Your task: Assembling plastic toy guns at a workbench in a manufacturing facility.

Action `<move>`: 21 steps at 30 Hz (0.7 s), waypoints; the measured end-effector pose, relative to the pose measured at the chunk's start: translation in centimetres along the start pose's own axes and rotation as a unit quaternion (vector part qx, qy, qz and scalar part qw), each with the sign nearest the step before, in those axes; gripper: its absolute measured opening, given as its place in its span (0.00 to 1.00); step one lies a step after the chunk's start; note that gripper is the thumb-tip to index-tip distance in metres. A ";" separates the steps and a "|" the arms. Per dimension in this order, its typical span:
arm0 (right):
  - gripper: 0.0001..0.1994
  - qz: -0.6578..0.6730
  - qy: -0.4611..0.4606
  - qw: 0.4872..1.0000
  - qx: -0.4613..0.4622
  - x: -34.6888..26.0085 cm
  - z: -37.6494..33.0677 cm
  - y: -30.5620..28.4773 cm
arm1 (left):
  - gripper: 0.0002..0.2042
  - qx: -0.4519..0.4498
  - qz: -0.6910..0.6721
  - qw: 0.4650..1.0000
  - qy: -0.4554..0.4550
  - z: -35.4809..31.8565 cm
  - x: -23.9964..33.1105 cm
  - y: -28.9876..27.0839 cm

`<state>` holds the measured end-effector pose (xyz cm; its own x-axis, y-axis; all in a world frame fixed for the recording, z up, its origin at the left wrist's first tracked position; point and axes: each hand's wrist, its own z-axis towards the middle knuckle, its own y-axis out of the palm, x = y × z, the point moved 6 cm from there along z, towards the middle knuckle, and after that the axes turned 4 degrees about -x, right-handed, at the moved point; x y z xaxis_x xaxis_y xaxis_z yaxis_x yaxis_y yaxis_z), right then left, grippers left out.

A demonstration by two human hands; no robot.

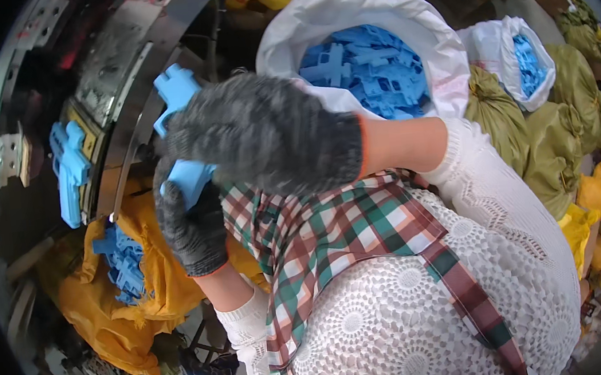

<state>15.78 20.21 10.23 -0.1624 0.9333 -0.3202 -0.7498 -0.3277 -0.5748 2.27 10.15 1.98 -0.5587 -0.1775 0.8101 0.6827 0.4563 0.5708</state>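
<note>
Blue plastic cross-shaped part (180, 127) sat clamped between our grey-gloved left hand (191, 224) and right hand (265, 132), beside the white sack (439, 41); we judged steady two-handed grip best.

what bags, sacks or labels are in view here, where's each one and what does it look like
Large white sack: top centre, open, full of blue plastic parts.
Small white sack: upper right, open, blue parts inside.
Olive green sacks: right side, tied shut, piled.
Yellow sack: lower left, open, blue parts inside.
Labels or screens: none clearly visible.
</note>
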 end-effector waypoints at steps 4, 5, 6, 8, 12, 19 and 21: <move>0.18 0.049 0.081 0.979 -0.181 1.4 -0.5 -0.2 | 0.24 0.069 -0.071 0.994 0.054 -1.7 2.3 -2.1; 0.18 0.100 0.066 0.980 -0.159 2.1 -1.3 1.2 | 0.24 0.029 -0.035 0.998 0.046 -1.9 2.5 -1.9; 0.18 0.144 0.050 0.978 -0.143 2.6 -1.3 1.9 | 0.24 -0.013 -0.003 0.999 0.037 -1.8 2.5 -1.7; 0.18 0.180 0.070 0.967 -0.165 2.5 1.5 1.1 | 0.20 0.054 0.221 0.956 0.183 -1.6 5.0 -1.6; 0.23 0.097 0.079 0.990 -0.059 3.8 3.2 -3.1 | 0.16 0.233 0.456 0.674 0.532 -2.2 13.3 -1.5; 0.25 0.192 0.137 0.967 -0.091 5.6 3.6 -0.2 | 0.25 0.138 0.805 0.558 0.147 3.3 19.3 -3.2; 0.26 0.224 0.151 0.960 -0.075 6.0 4.1 0.6 | 0.28 0.122 0.891 0.404 0.164 3.9 18.9 -2.2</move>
<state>11.69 26.26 11.07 -0.2367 0.6157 -0.7516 -0.5439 -0.7250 -0.4226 -11.59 9.16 15.56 0.8390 0.5351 -0.0983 -0.2267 0.1796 -0.9572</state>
